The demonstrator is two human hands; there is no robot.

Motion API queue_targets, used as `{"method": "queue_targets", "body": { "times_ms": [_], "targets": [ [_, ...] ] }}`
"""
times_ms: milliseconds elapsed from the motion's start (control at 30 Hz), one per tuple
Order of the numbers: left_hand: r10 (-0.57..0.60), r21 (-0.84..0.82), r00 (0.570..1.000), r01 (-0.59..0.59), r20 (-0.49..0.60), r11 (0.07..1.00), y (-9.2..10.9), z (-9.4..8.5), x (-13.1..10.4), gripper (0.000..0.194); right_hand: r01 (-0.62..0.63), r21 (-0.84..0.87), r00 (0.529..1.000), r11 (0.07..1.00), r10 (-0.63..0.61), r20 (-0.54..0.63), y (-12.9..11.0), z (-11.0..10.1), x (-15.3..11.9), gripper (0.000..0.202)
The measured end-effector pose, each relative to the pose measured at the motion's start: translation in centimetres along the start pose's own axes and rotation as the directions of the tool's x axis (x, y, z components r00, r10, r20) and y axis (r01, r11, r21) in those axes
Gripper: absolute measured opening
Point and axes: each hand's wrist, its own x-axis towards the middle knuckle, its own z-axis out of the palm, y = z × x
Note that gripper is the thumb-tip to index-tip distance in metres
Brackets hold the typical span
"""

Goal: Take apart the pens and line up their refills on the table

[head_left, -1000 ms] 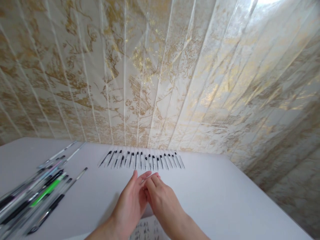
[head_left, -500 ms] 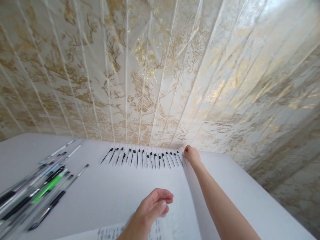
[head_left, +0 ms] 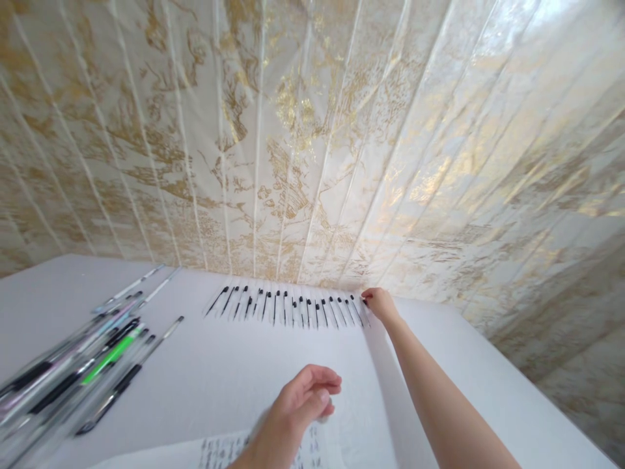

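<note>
Black-ended sticks [head_left: 285, 306]: in the head view, the only one I have, they lie in a row along the far edge of the desk [head_left: 219, 371], slim and clear-bodied; pen refills, I'd guess.
Long axis: each runs from the far edge toward the near side, dark knob mostly at the far end; those at the row's left lean most, so the row fans slightly.
Right hand [head_left: 377, 303]: stretched out to the row's right end, fingers drawn narrow, tips at the dark end of the last stick [head_left: 366, 303]. Whether they grip it I can't tell; the rest of the row lies to its left.
Left hand [head_left: 310, 394]: well short of the row, loosely curled, thumb close to the fingers; I can't see whether it holds anything.
Nearer hand: the right, clearly; from the left, the row lies out toward the far edge.
Loose pens [head_left: 58, 392]: heaped on the desk's left side, slanting, a green one [head_left: 112, 357] among them, well apart from both hands.
Written sheet [head_left: 224, 449]: near side, partly under the left forearm.
</note>
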Motion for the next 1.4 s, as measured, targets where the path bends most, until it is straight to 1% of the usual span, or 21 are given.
{"method": "queue_targets", "body": {
  "times_ms": [167, 300, 567, 767, 900, 1000, 1067, 1133, 1200, 1267, 1300, 1367, 1400],
  "targets": [
    [-0.008, 0.016, 1.000, 0.008, -0.008, 1.000, 0.3, 0.1, -0.1, 0.025, -0.007, 0.050, 1.000, 0.999, 0.008, -0.008, 0.2, 0.0, 0.5, 0.028],
    [-0.005, 0.015, 1.000, 0.005, -0.001, 1.000, 0.0, 0.0, 0.1, 0.024, -0.017, 0.082, 1.000, 0.997, 0.018, -0.003, 0.2, -0.1, 0.6, 0.028],
    [-0.009, 0.007, 1.000, 0.009, 0.001, 1.000, -0.1, -0.1, 0.1, 0.024, -0.015, 0.172, 1.000, 0.985, 0.019, -0.022, -0.5, 0.0, 0.6, 0.029],
    [-0.009, 0.021, 1.000, 0.009, 0.003, 1.000, 0.0, 0.0, 0.1, 0.025, -0.068, 0.256, 0.996, 0.964, 0.082, -0.044, 0.0, 0.2, 0.3, 0.029],
    [0.004, 0.063, 1.000, -0.005, 0.014, 0.998, 0.1, 0.1, 0.1, 0.025, -0.094, 0.342, 0.989, 0.935, 0.126, -0.072, 0.8, 0.6, -0.9, 0.029],
    [0.020, 0.123, 0.999, -0.024, 0.041, 0.992, -0.2, 0.1, 0.1, 0.023, -0.100, 0.418, 0.980, 0.903, 0.162, -0.114, 1.2, 0.8, -2.5, 0.027],
    [0.022, 0.191, 0.998, -0.032, 0.055, 0.981, -0.3, 0.3, 0.0, 0.020, -0.083, 0.465, 0.969, 0.881, 0.181, -0.171, 0.9, 0.9, -3.8, 0.023],
    [0.042, 0.275, 0.997, -0.060, 0.071, 0.959, -0.2, 0.6, -0.2, 0.020, -0.038, 0.508, 0.953, 0.860, 0.184, -0.242, -0.1, 0.8, -5.4, 0.023],
    [0.069, 0.353, 0.992, -0.101, 0.103, 0.930, 0.3, 1.0, -0.5, 0.021, 0.043, 0.546, 0.939, 0.836, 0.153, -0.308, -2.0, 0.8, -7.6, 0.029],
    [0.072, 0.418, 0.990, -0.116, 0.120, 0.901, 1.3, 1.3, -1.0, 0.020, 0.158, 0.572, 0.929, 0.805, 0.075, -0.361, -4.5, 0.9, -10.5, 0.033],
    [0.073, 0.452, 0.991, -0.116, 0.112, 0.884, 2.0, 1.3, -1.3, 0.017, 0.217, 0.579, 0.925, 0.786, 0.023, -0.379, -5.8, 1.1, -12.2, 0.032],
    [0.102, 0.538, 0.992, -0.124, 0.071, 0.834, 3.6, 0.6, -1.7, 0.011, 0.332, 0.586, 0.915, 0.739, -0.103, -0.389, -8.3, 1.7, -15.9, 0.029],
    [0.130, 0.597, 0.991, -0.128, 0.040, 0.792, 4.5, -0.2, -1.9, 0.013, 0.408, 0.604, 0.903, 0.684, -0.203, -0.380, -9.3, 2.1, -17.8, 0.028]
  ]
}}
